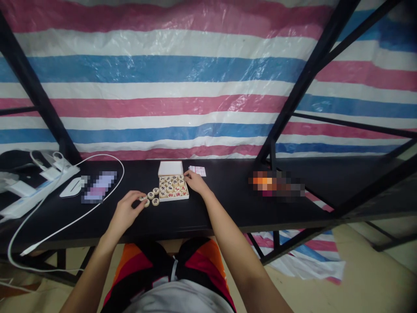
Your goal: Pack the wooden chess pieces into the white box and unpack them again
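A white box (174, 198) with its lid (170, 168) open at the back stands on the black table, filled with rows of round pieces bearing black or red characters. Left of it lie several loose round pieces (155, 202). My left hand (130, 203) is at the left edge of these, thumb and fingers closed round one pale piece (142, 198). At the box's back right corner is my right hand (193, 180), its fingertips together against the rim or a piece there; what they hold, if anything, is too small to tell.
Behind my right hand lies a pink and white paper (197, 171). At the left are a white power strip (39, 191), a looping white cable (123, 174) and a blurred phone-like object (99, 187). Another blurred object (263, 180) lies right. Black frame bars (286, 104) rise at both sides.
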Demonstrator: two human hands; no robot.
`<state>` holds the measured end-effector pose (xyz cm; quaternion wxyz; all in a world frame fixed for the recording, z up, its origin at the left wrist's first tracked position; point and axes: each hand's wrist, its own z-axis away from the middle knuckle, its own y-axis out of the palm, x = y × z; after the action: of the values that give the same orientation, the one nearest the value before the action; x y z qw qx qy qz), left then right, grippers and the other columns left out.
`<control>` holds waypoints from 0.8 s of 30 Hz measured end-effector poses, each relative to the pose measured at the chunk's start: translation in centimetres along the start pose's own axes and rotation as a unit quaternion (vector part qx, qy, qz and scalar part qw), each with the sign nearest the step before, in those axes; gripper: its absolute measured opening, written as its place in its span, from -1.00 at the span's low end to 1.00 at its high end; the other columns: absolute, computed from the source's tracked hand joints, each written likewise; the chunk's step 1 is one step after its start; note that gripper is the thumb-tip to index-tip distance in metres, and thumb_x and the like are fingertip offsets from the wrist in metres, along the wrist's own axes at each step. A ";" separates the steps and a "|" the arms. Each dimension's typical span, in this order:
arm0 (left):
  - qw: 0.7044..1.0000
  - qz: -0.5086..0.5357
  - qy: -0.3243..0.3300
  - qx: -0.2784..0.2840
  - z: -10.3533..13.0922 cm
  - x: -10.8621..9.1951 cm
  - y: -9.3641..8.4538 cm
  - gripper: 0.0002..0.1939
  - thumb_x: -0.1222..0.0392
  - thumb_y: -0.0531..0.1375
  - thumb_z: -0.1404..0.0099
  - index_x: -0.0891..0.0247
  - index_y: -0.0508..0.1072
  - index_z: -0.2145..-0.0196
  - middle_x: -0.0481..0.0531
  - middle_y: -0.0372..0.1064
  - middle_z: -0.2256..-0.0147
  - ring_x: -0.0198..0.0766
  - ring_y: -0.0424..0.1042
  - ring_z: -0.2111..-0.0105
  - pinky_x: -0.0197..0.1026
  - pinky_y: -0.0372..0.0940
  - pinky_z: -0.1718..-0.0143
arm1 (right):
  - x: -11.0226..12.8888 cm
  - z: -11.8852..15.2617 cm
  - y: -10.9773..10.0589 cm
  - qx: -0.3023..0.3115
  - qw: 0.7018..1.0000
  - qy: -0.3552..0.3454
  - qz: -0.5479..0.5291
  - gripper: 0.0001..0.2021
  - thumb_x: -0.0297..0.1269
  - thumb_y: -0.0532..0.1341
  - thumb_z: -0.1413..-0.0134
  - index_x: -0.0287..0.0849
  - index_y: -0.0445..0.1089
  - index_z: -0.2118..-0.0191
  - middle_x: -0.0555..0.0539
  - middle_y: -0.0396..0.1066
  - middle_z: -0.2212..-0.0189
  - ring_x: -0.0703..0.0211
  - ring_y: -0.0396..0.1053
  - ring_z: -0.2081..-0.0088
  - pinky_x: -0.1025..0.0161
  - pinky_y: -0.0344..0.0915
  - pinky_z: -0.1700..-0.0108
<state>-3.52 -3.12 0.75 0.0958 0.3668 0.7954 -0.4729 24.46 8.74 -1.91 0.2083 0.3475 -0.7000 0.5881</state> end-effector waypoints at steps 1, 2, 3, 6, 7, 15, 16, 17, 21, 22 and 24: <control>1.000 0.014 0.016 0.007 -0.2 -1.0 0.5 -0.76 0.06 0.07 -0.26 0.22 0.44 0.28 0.05 0.39 0.25 -0.21 0.39 0.22 -0.20 0.29 0.15 | 0.0 0.0 0.0 -0.001 1.000 0.000 0.001 -0.82 -0.33 0.07 -0.07 -0.13 0.36 0.21 -0.02 0.41 0.42 0.20 0.33 0.36 0.31 0.17 0.27; 0.999 0.025 0.030 0.012 -0.5 -1.9 1.2 -0.78 0.08 0.06 -0.27 0.22 0.44 0.28 0.05 0.38 0.25 -0.22 0.39 0.21 -0.21 0.28 0.15 | -0.1 0.0 0.0 0.000 1.000 0.000 0.001 -0.82 -0.33 0.07 -0.07 -0.13 0.36 0.21 -0.02 0.41 0.42 0.20 0.33 0.36 0.31 0.17 0.27; 0.998 0.033 0.045 0.022 -0.9 -2.9 1.9 -0.79 0.10 0.06 -0.27 0.22 0.44 0.28 0.05 0.38 0.24 -0.23 0.39 0.20 -0.21 0.28 0.14 | -0.1 0.0 0.0 0.000 1.000 0.000 0.002 -0.81 -0.32 0.07 -0.07 -0.13 0.36 0.20 -0.01 0.41 0.42 0.21 0.32 0.37 0.31 0.17 0.27; 0.994 0.024 0.082 0.073 -2.7 -4.7 4.5 -0.82 0.18 0.05 -0.28 0.22 0.44 0.28 0.05 0.37 0.25 -0.23 0.38 0.22 -0.21 0.27 0.16 | -0.2 0.0 0.1 0.000 1.000 0.000 0.006 -0.81 -0.32 0.07 -0.07 -0.13 0.36 0.20 0.00 0.40 0.43 0.22 0.31 0.39 0.32 0.16 0.29; 0.991 0.012 0.092 0.093 -3.3 -4.9 5.3 -0.82 0.20 0.04 -0.28 0.23 0.43 0.29 0.05 0.36 0.26 -0.23 0.38 0.23 -0.20 0.27 0.17 | -0.2 0.0 0.1 -0.001 1.000 0.000 0.006 -0.81 -0.32 0.07 -0.08 -0.13 0.36 0.20 0.00 0.40 0.44 0.22 0.31 0.40 0.32 0.16 0.29; 0.972 -0.151 0.127 0.128 -4.1 -4.5 7.1 -0.77 0.24 -0.02 -0.32 0.27 0.44 0.32 0.11 0.38 0.33 -0.13 0.33 0.23 -0.08 0.20 0.19 | -0.2 -0.1 0.0 0.001 1.000 -0.002 0.005 -0.82 -0.31 0.07 -0.08 -0.11 0.36 0.21 0.01 0.39 0.45 0.22 0.31 0.39 0.33 0.15 0.30; 0.971 -0.157 0.132 0.121 -3.9 -4.6 7.0 -0.76 0.23 -0.02 -0.32 0.26 0.44 0.31 0.11 0.38 0.33 -0.12 0.32 0.22 -0.07 0.19 0.18 | -0.2 -0.1 0.0 0.001 1.000 -0.002 0.004 -0.82 -0.31 0.07 -0.08 -0.11 0.36 0.21 0.02 0.39 0.46 0.22 0.31 0.40 0.33 0.15 0.31; 0.972 -0.156 0.133 0.114 -3.8 -4.7 6.9 -0.76 0.22 -0.02 -0.32 0.26 0.44 0.30 0.11 0.39 0.33 -0.12 0.32 0.21 -0.06 0.18 0.18 | -0.1 0.0 0.0 0.002 1.000 -0.001 0.002 -0.82 -0.30 0.07 -0.08 -0.11 0.36 0.21 0.02 0.39 0.47 0.22 0.31 0.40 0.33 0.15 0.31; 0.979 -0.137 0.119 0.089 -3.1 -5.0 6.6 -0.77 0.21 -0.01 -0.32 0.23 0.44 0.28 0.10 0.38 0.28 -0.13 0.30 0.19 -0.06 0.17 0.14 | 0.2 0.2 -0.1 0.001 1.000 -0.005 -0.007 -0.83 -0.24 0.06 -0.11 -0.11 0.36 0.24 0.02 0.39 0.46 0.23 0.31 0.40 0.33 0.16 0.30; 0.981 -0.135 0.115 0.082 -2.9 -5.0 6.4 -0.77 0.20 0.00 -0.31 0.22 0.44 0.26 0.10 0.38 0.26 -0.13 0.30 0.18 -0.06 0.17 0.13 | 0.2 0.2 -0.2 0.001 1.000 -0.005 -0.009 -0.81 -0.19 0.06 -0.12 -0.11 0.36 0.26 0.01 0.39 0.46 0.22 0.31 0.39 0.32 0.16 0.30; 0.984 -0.136 0.098 0.064 -2.1 -4.4 5.6 -0.76 0.18 0.00 -0.31 0.21 0.44 0.21 0.12 0.36 0.19 -0.11 0.29 0.13 -0.06 0.18 0.11 | 0.4 0.4 -0.3 0.003 1.000 0.002 -0.013 -0.76 -0.09 0.09 -0.10 -0.11 0.36 0.26 0.00 0.39 0.44 0.21 0.32 0.38 0.32 0.16 0.30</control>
<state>3.80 -1.99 0.23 -0.0709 0.3053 0.8114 -0.4933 24.47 8.22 -1.54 0.2162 0.3566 -0.6930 0.5881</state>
